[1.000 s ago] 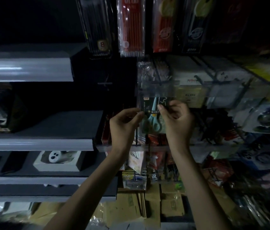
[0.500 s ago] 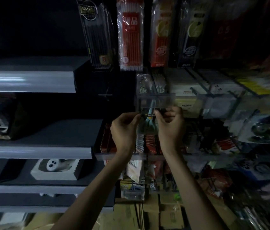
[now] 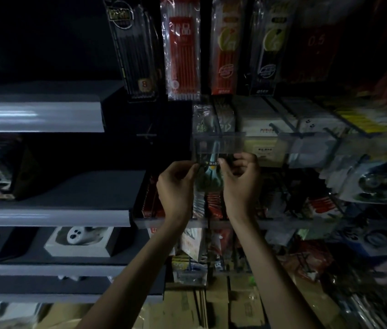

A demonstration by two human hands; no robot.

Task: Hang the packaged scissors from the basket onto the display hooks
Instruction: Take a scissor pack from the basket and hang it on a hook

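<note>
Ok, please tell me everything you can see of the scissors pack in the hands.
The scissors pack is flat and upright, with a dark printed card; the scissors inside look pale teal, blades up. The left hand pinches its left edge, the right hand its right edge. Its top sits behind a translucent rail. Whether it hangs on a hook cannot be seen.

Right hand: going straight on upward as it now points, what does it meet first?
Probably the clear plastic strip just above the right hand, which pinches the scissors pack; depth is unclear.
</note>
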